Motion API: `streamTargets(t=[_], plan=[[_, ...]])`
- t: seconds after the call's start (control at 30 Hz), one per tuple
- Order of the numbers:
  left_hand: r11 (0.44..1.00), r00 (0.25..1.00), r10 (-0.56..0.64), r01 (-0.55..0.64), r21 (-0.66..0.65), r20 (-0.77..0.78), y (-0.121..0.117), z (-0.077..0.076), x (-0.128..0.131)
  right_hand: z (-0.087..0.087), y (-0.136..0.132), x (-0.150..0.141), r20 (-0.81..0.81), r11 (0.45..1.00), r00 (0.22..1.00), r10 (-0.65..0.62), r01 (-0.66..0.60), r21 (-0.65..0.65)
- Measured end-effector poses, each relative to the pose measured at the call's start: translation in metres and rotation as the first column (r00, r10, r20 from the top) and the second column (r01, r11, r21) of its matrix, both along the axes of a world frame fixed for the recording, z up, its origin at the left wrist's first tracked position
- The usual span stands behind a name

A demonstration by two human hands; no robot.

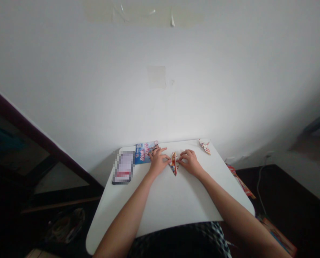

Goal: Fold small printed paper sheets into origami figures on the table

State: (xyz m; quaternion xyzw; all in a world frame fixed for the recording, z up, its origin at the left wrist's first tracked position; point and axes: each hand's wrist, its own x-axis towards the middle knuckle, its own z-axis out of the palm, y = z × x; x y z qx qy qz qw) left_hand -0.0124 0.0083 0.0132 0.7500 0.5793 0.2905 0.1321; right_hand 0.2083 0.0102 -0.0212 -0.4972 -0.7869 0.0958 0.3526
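Note:
Between my two hands is a small piece of folded, colourful printed paper (174, 164), pointed at its near and far ends. My left hand (158, 160) pinches its left side with thumb and forefinger, the other fingers stretched out over a blue booklet. On the opposite side my right hand (189, 161) pinches the paper's right edge, fingers curled. The blue booklet (143, 153) with red and white lettering lies partly under my left fingers. A second folded paper piece (204, 146), whitish with red marks, rests at the table's far right corner.
The white table (173, 204) stands against a pale wall (160, 111). A phone (124, 167), its screen blurred, lies on the left side. To the right, below the tabletop, are red printed papers (240, 181) and a cable (259, 186). A dark-framed panel (36, 132) leans at left.

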Motion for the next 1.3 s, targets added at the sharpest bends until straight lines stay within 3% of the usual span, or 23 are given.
streamTargets(t=[1.3], plan=[[0.999,0.994,0.044,-0.046,0.019,0.096,-0.0018,0.0037,0.0019,-0.0016,-0.0014,-0.0018,0.026,0.994,0.994,0.102,-0.103,0.027]])
